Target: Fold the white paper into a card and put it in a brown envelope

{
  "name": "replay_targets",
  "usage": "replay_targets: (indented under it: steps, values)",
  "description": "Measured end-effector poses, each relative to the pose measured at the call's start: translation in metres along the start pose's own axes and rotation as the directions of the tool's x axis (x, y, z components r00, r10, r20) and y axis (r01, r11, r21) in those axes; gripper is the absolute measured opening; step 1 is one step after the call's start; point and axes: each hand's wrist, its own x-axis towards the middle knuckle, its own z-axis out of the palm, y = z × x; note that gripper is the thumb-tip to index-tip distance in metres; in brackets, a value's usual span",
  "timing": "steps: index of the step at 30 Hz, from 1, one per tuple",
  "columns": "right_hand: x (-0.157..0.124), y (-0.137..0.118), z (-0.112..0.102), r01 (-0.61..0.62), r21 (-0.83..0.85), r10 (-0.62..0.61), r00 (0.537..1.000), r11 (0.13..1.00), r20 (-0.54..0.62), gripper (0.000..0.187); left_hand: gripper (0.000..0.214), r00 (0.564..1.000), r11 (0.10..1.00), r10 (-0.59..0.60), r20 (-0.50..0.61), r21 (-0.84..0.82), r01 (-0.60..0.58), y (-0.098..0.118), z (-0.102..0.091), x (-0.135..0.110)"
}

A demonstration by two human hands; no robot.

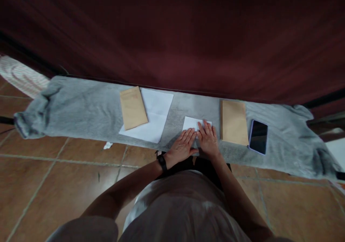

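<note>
We press both flat, open hands, left hand (183, 144) and right hand (208, 138), gripping nothing, on a folded white paper (194, 124) near the grey blanket's (81, 109) front edge, apparently mid-crease; next likely calls for another fold.

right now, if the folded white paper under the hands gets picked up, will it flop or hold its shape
The folded paper is small and looks doubled, so it would probably hold fairly flat, bending only a little. It looks thin, so likely very light. Both the left hand and right hand press it onto the grey cloth, which may grip it; pushed, it might drag rather than slide.
</note>
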Motion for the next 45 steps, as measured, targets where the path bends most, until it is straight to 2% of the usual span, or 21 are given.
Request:
replay_targets:
  steps: [7, 13, 15, 19, 22, 25, 27, 28, 29, 30, 32, 33, 34, 36, 38, 40, 42, 43, 45]
  values:
    - [-0.007, 0.012, 0.002, 0.008, -0.027, -0.009, 1.0, 1.0, -0.016, 0.054, 0.081, 1.0, 1.0, 0.002, 0.0, 0.015, -0.002, 0.003, -0.002, -0.003]
    - [-0.017, 0.004, -0.008, -0.075, -0.055, 0.07, 0.994, 0.996, -0.084, 0.053, 0.083, 1.0, 0.999, 0.014, -0.01, 0.03, -0.014, 0.0, -0.004, -0.007]
    - [-0.023, -0.003, -0.012, -0.039, -0.049, 0.035, 0.997, 0.998, -0.074, 0.054, 0.083, 1.0, 0.999, 0.013, -0.02, 0.034, -0.012, -0.001, -0.005, -0.01]
    - [-0.036, -0.013, -0.013, 0.109, -0.041, -0.111, 0.993, 0.993, -0.036, 0.052, 0.084, 0.998, 0.998, -0.035, -0.043, 0.045, 0.037, -0.001, -0.003, -0.019]
    - [-0.043, -0.015, -0.007, 0.127, -0.048, -0.129, 0.991, 0.991, -0.041, 0.051, 0.083, 0.996, 0.995, -0.075, -0.054, 0.059, 0.078, -0.002, 0.0, -0.026]
    - [-0.045, -0.015, -0.002, 0.111, -0.044, -0.114, 0.99, 0.993, -0.078, 0.051, 0.074, 0.991, 0.992, -0.105, -0.082, 0.063, 0.11, -0.02, -0.003, -0.03]
    - [-0.045, -0.015, 0.0, 0.106, -0.03, -0.109, 0.988, 0.994, -0.105, 0.051, 0.062, 0.974, 0.98, -0.183, -0.131, 0.051, 0.191, -0.048, -0.011, -0.036]
    - [-0.045, -0.015, 0.001, 0.104, -0.021, -0.106, 0.988, 0.994, -0.116, 0.051, 0.059, 0.943, 0.955, -0.283, -0.175, 0.039, 0.294, -0.066, -0.017, -0.04]
    - [-0.045, -0.016, 0.001, 0.101, -0.012, -0.102, 0.987, 0.995, -0.125, 0.051, 0.058, 0.879, 0.903, -0.414, -0.237, 0.012, 0.429, -0.087, -0.024, -0.046]
    - [-0.045, -0.016, 0.002, 0.097, -0.002, -0.096, 0.986, 0.995, -0.134, 0.051, 0.059, 0.792, 0.834, -0.532, -0.3, -0.025, 0.551, -0.108, -0.031, -0.053]
    - [-0.045, -0.016, 0.003, 0.092, 0.013, -0.089, 0.985, 0.996, -0.145, 0.052, 0.063, 0.564, 0.651, -0.722, -0.401, -0.119, 0.75, -0.148, -0.045, -0.07]
    - [-0.045, -0.016, 0.003, 0.091, 0.019, -0.087, 0.985, 0.996, -0.15, 0.052, 0.065, 0.474, 0.571, -0.781, -0.407, -0.156, 0.806, -0.165, -0.05, -0.079]
    - [-0.045, -0.016, 0.004, 0.09, 0.023, -0.086, 0.984, 0.996, -0.153, 0.052, 0.068, 0.412, 0.501, -0.831, -0.374, -0.183, 0.846, -0.178, -0.053, -0.088]
    - [-0.045, -0.016, 0.005, 0.087, 0.027, -0.081, 0.984, 0.996, -0.158, 0.052, 0.076, 0.327, 0.382, -0.905, -0.272, -0.181, 0.906, -0.194, -0.056, -0.102]
    - [-0.045, -0.015, 0.007, 0.079, 0.026, -0.074, 0.984, 0.997, -0.161, 0.053, 0.078, 0.309, 0.348, -0.921, -0.236, -0.141, 0.927, -0.198, -0.054, -0.111]
    - [-0.046, -0.015, 0.01, 0.08, 0.023, -0.075, 0.984, 0.997, -0.16, 0.054, 0.078, 0.307, 0.345, -0.92, -0.245, -0.129, 0.93, -0.196, -0.051, -0.115]
    - [-0.046, -0.014, 0.012, 0.082, 0.02, -0.077, 0.983, 0.996, -0.164, 0.054, 0.077, 0.274, 0.327, -0.923, -0.268, -0.178, 0.928, -0.193, -0.052, -0.117]
    - [-0.046, -0.014, 0.012, 0.081, 0.021, -0.076, 0.983, 0.997, -0.169, 0.054, 0.077, 0.24, 0.309, -0.93, -0.278, -0.243, 0.919, -0.192, -0.054, -0.117]
    - [-0.046, -0.013, 0.014, 0.079, 0.029, -0.072, 0.981, 0.996, -0.182, 0.054, 0.075, 0.113, 0.225, -0.963, -0.243, -0.503, 0.834, -0.193, -0.061, -0.12]
